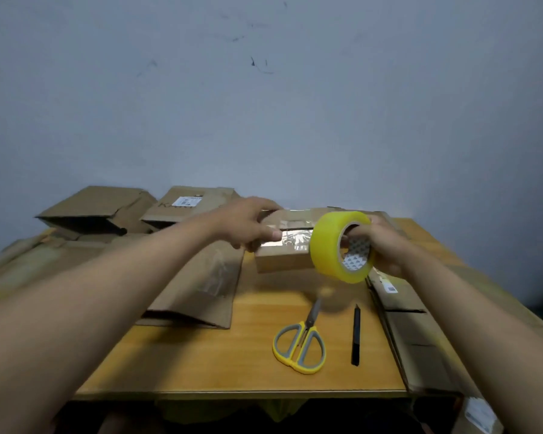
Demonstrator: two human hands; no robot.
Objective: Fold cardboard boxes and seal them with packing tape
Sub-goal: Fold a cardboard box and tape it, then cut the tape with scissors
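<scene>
The small cardboard box (284, 245) sits near the far edge of the wooden worktop (232, 364), its top seam under clear tape. The left hand (248, 225) grips the box's left end, thumb pressing the tape. The right hand (381, 245) holds the yellow tape roll (329, 242), fingers curled through its core. Flattened cardboard (198, 283) lies left, another sheet (417, 339) along the right edge. Scissors (300, 343) and 1 black utility knife (355, 335) lie on the near worktop. 2 boxes (101, 211) stand against the grey wall (264, 104).

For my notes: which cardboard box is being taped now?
The small box held up between both hands, with shiny tape across its top; the other boxes lie flat or untaped on the table.
</scene>
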